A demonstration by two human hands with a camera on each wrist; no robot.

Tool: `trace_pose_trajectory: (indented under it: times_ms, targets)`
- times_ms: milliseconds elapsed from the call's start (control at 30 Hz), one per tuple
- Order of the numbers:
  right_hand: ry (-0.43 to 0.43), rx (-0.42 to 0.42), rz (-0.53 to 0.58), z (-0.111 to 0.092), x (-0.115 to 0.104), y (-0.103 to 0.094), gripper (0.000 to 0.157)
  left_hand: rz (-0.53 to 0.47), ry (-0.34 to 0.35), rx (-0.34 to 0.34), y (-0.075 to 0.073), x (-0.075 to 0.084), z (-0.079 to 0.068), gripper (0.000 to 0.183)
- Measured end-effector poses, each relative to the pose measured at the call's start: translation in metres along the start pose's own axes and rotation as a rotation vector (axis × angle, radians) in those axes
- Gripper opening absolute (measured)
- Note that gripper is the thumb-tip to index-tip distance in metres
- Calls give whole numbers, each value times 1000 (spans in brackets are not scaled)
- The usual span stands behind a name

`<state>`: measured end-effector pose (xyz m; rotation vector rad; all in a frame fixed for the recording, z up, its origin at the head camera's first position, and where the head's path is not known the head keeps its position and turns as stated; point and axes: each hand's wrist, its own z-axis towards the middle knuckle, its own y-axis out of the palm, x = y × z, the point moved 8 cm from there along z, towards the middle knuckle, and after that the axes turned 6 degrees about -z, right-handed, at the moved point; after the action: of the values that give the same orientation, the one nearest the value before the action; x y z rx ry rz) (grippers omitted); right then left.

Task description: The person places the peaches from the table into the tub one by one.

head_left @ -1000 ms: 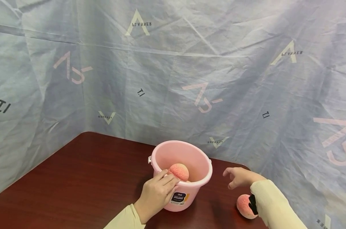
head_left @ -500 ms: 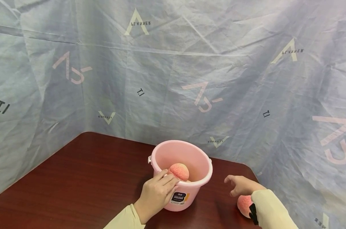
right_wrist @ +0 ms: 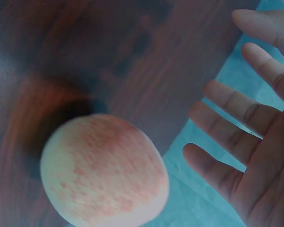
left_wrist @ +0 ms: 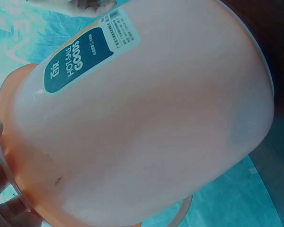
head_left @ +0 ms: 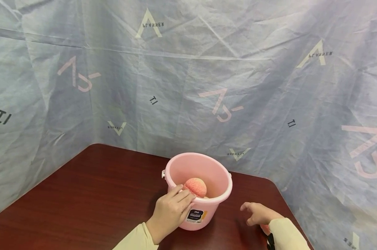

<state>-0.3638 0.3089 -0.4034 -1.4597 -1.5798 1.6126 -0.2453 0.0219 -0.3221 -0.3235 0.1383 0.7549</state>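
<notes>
My left hand [head_left: 171, 210] grips the near rim of a pink plastic bucket [head_left: 209, 211], fingers over the edge. The bucket stands upright; its wall and dark label [left_wrist: 78, 61] fill the left wrist view. Inside, a pink and cream peach [head_left: 197, 187] shows just behind the left fingers; what lies under it is mostly hidden. Right of the bucket, my right hand [head_left: 259, 213] hovers with fingers spread and holds nothing. A second peach [right_wrist: 106, 172] rests on the table beside that hand, apart from its fingers. In the head view the right hand and sleeve hide most of it.
The dark red-brown table [head_left: 113, 194] has a rounded far-right corner beyond the right hand. A grey-blue printed cloth [head_left: 176, 76] hangs behind and along both sides. A white handle joint [head_left: 163, 174] sticks out at the bucket's left.
My right hand has moved down and slightly left, nearer the person, covering more of the peach on the table. The left hand, bucket and peach inside look unchanged.
</notes>
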Motion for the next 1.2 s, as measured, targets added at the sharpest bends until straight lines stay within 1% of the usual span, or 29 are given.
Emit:
trace_pose_trajectory:
  times_ms: [133, 333, 500, 733, 933, 1000, 1100, 1200]
  targets:
    - [48, -7, 53, 0, 7, 9, 40, 0, 2, -3, 1, 0, 1, 41]
    - [41, -7, 46, 2, 13, 16, 35, -2, 2, 2, 1, 0, 1, 40]
    - [61, -3, 29, -2, 19, 14, 32, -5, -1, -3, 2, 0, 0, 40]
    - [121, 93, -16, -9, 31, -1, 33, 0, 3, 3, 2, -1, -2, 41]
    - [171, 127, -52, -17, 42, -7, 32, 4, -1, 3, 2, -1, -2, 41]
    - [168, 146, -90, -21, 45, -8, 32, 6, -3, 2, 2, 0, -2, 41]
    - [153, 190, -175, -25, 50, -9, 31, 8, -5, 3, 1, 0, -2, 41]
    - [151, 216, -214, -30, 57, -8, 31, 7, -3, 7, 0, 1, -1, 40]
